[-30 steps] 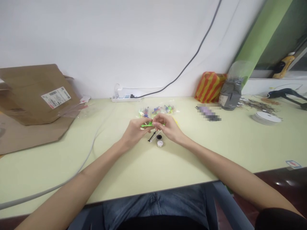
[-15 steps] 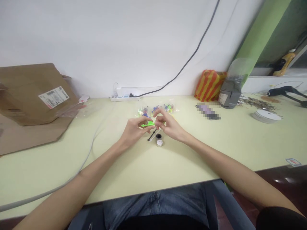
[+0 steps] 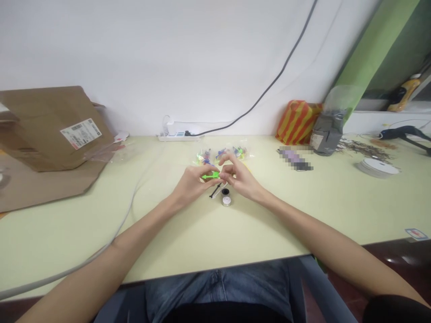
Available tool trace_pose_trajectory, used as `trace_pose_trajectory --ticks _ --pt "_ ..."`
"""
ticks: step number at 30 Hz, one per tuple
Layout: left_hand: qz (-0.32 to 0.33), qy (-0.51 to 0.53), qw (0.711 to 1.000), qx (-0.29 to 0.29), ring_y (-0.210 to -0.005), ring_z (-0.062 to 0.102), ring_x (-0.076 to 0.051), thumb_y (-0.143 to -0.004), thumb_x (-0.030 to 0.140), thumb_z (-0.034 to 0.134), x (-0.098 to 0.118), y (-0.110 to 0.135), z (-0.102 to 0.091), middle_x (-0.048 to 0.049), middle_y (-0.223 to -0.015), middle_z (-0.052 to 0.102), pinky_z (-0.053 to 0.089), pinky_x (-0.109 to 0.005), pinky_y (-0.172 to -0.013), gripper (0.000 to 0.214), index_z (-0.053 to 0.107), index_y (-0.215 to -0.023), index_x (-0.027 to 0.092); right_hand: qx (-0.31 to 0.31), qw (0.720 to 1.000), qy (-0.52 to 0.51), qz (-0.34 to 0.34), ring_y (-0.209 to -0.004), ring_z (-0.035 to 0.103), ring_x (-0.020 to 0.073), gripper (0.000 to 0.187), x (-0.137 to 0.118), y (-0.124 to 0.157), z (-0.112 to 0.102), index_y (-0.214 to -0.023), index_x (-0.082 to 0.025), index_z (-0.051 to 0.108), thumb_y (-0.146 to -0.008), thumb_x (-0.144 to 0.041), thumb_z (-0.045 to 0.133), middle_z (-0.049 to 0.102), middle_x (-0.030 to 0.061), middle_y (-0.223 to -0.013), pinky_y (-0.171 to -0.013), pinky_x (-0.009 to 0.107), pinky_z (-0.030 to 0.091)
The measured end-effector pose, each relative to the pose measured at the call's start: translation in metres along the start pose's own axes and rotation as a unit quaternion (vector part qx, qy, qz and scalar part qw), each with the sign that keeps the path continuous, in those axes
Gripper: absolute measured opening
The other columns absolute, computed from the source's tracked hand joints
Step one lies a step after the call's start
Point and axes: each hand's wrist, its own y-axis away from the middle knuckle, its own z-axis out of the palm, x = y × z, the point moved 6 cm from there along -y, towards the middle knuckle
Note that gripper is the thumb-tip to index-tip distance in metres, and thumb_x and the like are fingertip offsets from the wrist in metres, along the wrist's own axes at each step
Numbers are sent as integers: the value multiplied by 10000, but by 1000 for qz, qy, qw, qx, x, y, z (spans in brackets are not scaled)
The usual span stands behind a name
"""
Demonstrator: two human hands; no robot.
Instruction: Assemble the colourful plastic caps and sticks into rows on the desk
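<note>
At twelve o'clock on the bench, our left fingers pinch a green plastic piece; our right fingers have just parted from it

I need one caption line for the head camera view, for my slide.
Head view: left hand holds a bright green plastic piece beside the right hand, over a pale desk.

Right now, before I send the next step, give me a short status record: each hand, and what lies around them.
left hand: pinching a bright green plastic piece
right hand: fingers raised beside the piece, contact unclear
in front: thin black rod, black-topped round container, white-topped round container
behind: clear bags of colourful small parts
</note>
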Motion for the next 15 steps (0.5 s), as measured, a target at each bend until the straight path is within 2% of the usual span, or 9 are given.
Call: trace_pose_trajectory --ticks 5,8,11,15 --pt "3 -1 1000 -7 -805 705 -178 -942 447 562 7 -1 1 -50 -920 746 575 -283 -734 320 710 -1061 189 41 999 35 2 -669 601 157 196 8 -2 -4 -1079 -246 409 -924 -279 524 576 -59 -695 -658 281 437" --pt "-10 -3 1000 20 -807 714 -179 -928 387 580 7 -1 -1 -44 -889 743 570 -278 -743 263 698 -1038 180 74 996 53 -11 -753 614 171 136 6 -1 -9 -1092 -241 425 -980 -314 449 594 -22 -771 -680 292 432" --pt "-15 -26 999 41 -770 698 -159 -900 321 593 6 -1 -4 -29 -878 730 555 -269 -745 188 692 -977 180 102 989 92 -51 -815 591 181 126 -4 0 -13 -1082 -231 463 -1012 -288 375 603 24 -867 -705 307 430" --pt "-2 -52 997 51 -717 642 -136 -892 298 577 5 -1 -7 -14 -823 691 526 -254 -704 161 677 -939 181 69 973 184 -123 -961 569 215 109 -20 4 -3 -1041 -219 532 -979 -223 442 631 79 -1018 -870 365 437"
